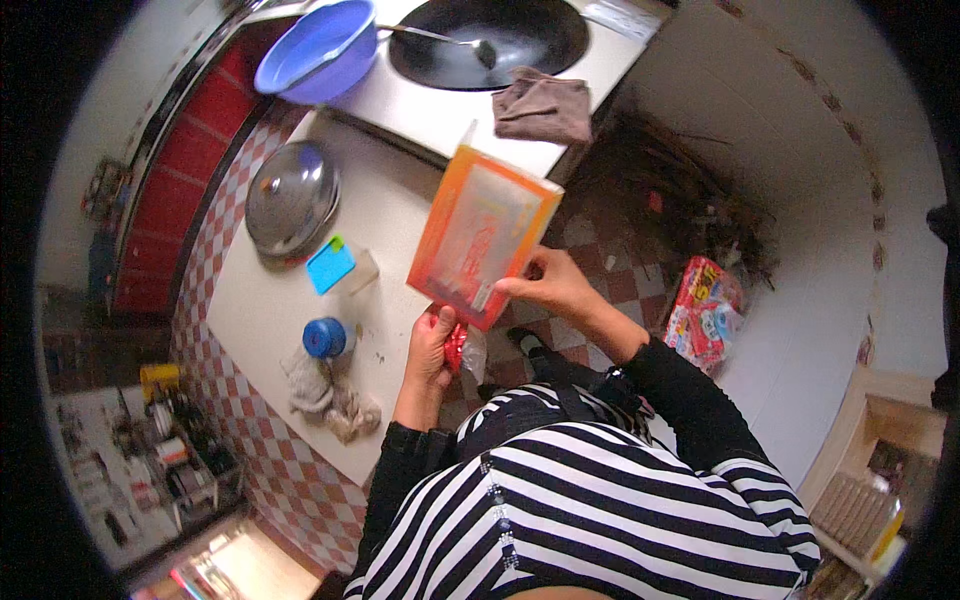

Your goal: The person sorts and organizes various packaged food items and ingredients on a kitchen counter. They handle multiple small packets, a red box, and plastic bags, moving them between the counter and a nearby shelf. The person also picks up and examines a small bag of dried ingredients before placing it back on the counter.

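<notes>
An orange and red box with a pale, window-like front panel [487, 232] is held up before me, an end flap raised at its top. My right hand [555, 285] grips its lower right edge between thumb and fingers. Beneath the box's lower left corner, my left hand [433, 349] is closed on a crinkled red packet [454, 346]. Whether that packet touches the box cannot be told. Clear plastic hangs beside the packet. Left of my left hand, a blue-lidded jar [324, 337] and a crumpled pale cloth [307, 382] rest on the white table [255, 300].
A glass pan lid [291, 199] and a blue-lidded container [331, 265] are on the table. Beyond, the counter holds a purple basin [319, 56], a wok [517, 45] with a ladle and a folded brown cloth [544, 109]. Brushwood [675, 172] and a red package [701, 315] lie at right.
</notes>
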Action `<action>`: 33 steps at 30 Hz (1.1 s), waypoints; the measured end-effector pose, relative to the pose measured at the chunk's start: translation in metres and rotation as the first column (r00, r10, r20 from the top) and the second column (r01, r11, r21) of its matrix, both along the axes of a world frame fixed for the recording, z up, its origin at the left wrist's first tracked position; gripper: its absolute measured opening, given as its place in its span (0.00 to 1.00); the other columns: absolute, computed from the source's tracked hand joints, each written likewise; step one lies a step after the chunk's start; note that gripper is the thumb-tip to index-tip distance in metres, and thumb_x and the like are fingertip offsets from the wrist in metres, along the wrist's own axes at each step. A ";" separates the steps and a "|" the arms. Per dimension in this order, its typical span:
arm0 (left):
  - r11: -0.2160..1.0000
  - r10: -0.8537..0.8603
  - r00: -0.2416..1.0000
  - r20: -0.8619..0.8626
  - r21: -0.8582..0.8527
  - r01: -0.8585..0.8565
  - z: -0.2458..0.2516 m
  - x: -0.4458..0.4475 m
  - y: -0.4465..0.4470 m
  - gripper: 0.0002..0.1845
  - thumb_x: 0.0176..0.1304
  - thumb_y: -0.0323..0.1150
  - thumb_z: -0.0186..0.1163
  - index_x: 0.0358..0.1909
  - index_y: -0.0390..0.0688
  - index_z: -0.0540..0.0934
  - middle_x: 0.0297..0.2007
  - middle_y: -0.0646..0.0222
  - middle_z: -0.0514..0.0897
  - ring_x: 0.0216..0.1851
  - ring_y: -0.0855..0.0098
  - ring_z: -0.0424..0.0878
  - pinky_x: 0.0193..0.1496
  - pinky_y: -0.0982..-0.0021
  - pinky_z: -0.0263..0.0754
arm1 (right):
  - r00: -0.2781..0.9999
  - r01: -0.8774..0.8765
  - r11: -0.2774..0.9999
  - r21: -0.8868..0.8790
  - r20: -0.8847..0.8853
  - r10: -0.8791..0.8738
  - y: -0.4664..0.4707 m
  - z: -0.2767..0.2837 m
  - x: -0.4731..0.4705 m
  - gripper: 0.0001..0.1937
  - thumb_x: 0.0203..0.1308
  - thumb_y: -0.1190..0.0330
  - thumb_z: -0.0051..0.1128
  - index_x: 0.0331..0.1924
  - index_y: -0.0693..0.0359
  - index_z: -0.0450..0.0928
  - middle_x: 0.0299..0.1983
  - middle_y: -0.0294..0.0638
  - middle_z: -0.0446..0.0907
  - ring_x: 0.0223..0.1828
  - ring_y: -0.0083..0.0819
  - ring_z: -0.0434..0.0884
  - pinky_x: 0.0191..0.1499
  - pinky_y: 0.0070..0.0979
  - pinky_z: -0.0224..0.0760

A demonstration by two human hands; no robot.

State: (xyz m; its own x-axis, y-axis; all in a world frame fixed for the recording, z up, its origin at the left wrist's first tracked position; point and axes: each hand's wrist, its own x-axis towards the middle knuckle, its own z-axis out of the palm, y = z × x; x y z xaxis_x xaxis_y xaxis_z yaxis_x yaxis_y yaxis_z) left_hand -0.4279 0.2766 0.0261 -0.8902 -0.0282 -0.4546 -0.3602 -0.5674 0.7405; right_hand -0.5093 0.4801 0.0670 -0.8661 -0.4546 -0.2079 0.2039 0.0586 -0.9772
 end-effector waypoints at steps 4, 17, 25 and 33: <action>0.999 0.019 0.998 -0.053 -0.050 -0.021 0.000 0.019 -0.007 0.26 0.58 0.43 0.62 0.52 0.37 0.71 0.34 0.68 0.80 0.29 0.80 0.77 0.31 0.80 0.72 | 0.986 0.049 0.992 -0.120 0.161 -0.029 0.000 0.004 -0.006 0.19 0.49 0.59 0.65 0.41 0.64 0.79 0.32 0.35 0.80 0.26 0.18 0.72 0.29 0.17 0.64; 0.976 0.210 0.978 -0.013 0.062 -0.209 0.000 0.068 -0.044 0.22 0.62 0.39 0.58 0.53 0.36 0.69 0.38 0.53 0.82 0.30 0.76 0.80 0.33 0.77 0.75 | 0.961 0.263 0.935 0.240 0.025 -0.276 0.012 -0.034 -0.026 0.18 0.47 0.57 0.68 0.32 0.65 0.80 0.22 0.31 0.74 0.19 0.17 0.68 0.21 0.17 0.56; 0.994 0.098 0.995 -0.007 0.051 -0.098 -0.013 0.071 -0.046 0.23 0.61 0.41 0.58 0.53 0.36 0.70 0.38 0.55 0.82 0.31 0.78 0.78 0.35 0.78 0.73 | 0.915 0.289 0.940 0.183 0.235 -0.327 0.023 -0.036 -0.012 0.17 0.50 0.58 0.67 0.31 0.64 0.78 0.20 0.30 0.72 0.16 0.15 0.64 0.18 0.16 0.51; 0.991 -0.028 1.000 -0.013 0.134 0.029 -0.031 0.064 -0.048 0.22 0.61 0.40 0.59 0.52 0.37 0.71 0.37 0.56 0.82 0.28 0.79 0.77 0.32 0.80 0.73 | 0.703 0.458 0.888 0.031 0.599 -0.384 0.038 -0.029 0.015 0.14 0.51 0.52 0.64 0.25 0.50 0.74 0.16 0.26 0.71 0.12 0.17 0.63 0.15 0.14 0.52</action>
State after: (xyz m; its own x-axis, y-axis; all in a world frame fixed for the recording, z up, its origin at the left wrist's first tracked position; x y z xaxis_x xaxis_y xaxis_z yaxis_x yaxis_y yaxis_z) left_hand -0.3635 0.2284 -0.0048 -0.8947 0.0575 -0.4430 -0.3699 -0.6513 0.6626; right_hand -0.4940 0.5177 0.0383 -0.7042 -0.1241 -0.6991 0.7017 -0.2723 -0.6584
